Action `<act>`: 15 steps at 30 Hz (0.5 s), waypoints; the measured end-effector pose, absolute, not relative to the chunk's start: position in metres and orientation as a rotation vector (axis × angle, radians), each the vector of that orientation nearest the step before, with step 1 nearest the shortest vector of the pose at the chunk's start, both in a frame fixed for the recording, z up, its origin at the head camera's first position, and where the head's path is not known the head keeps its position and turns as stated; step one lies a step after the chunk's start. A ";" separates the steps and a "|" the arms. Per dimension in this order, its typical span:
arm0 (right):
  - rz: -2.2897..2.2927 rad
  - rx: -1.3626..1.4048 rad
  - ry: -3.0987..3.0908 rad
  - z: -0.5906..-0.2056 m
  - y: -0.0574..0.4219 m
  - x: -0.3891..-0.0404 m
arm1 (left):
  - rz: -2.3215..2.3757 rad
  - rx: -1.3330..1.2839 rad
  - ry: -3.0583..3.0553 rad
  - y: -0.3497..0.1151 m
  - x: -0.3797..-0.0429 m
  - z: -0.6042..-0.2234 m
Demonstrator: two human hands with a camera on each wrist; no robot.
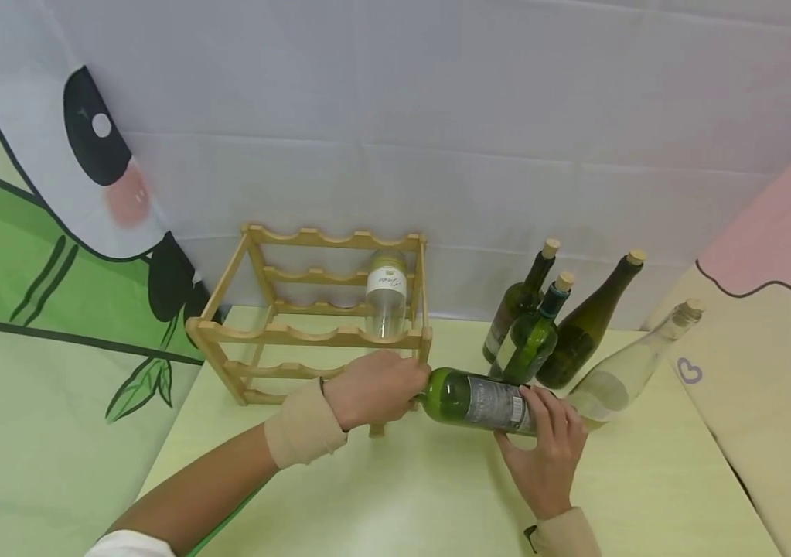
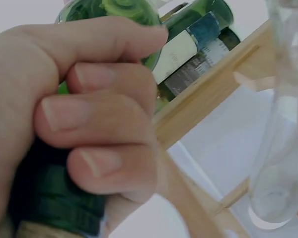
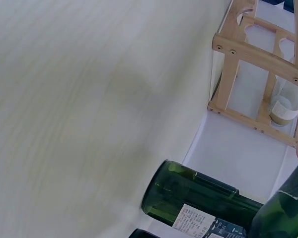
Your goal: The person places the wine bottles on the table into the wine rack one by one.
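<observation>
A green wine bottle (image 1: 451, 398) with a grey label lies nearly level above the table, in front of the rack. My left hand (image 1: 383, 387) wraps its fingers round the neck. In the left wrist view the bottle's dark green collar (image 2: 54, 191) and cork end stick out below the curled fingers (image 2: 99, 119). Near the base, my right hand (image 1: 548, 445) holds the body, fingers over the top and thumb beneath. The wooden rack (image 1: 305, 334) stands just behind the left hand. A clear bottle (image 1: 386, 302) with a white label rests in its right end.
Right of the rack stand two corked green bottles (image 1: 527, 340), a taller dark green bottle (image 1: 586, 329) and a clear corked bottle (image 1: 621, 379). They are close behind the held bottle. A printed cloth (image 1: 472, 193) hangs behind the pale table (image 1: 395, 503).
</observation>
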State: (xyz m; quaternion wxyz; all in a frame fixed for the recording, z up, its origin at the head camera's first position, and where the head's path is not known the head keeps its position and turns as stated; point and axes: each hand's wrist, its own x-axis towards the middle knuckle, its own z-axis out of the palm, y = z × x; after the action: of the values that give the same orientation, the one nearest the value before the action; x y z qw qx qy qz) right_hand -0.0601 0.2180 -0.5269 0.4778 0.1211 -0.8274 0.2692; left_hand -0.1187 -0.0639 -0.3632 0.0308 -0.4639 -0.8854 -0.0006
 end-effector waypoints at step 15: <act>0.672 0.333 -1.994 -0.526 0.218 -0.061 | -0.056 -1.464 -2.715 -0.073 -0.120 -0.368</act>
State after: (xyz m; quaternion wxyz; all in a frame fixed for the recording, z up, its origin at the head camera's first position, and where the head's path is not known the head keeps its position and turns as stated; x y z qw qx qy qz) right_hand -0.0609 0.2175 -0.5260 0.4843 0.1366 -0.8189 0.2762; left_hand -0.1196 -0.0727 -0.3677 0.0283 -0.4743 -0.8797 -0.0182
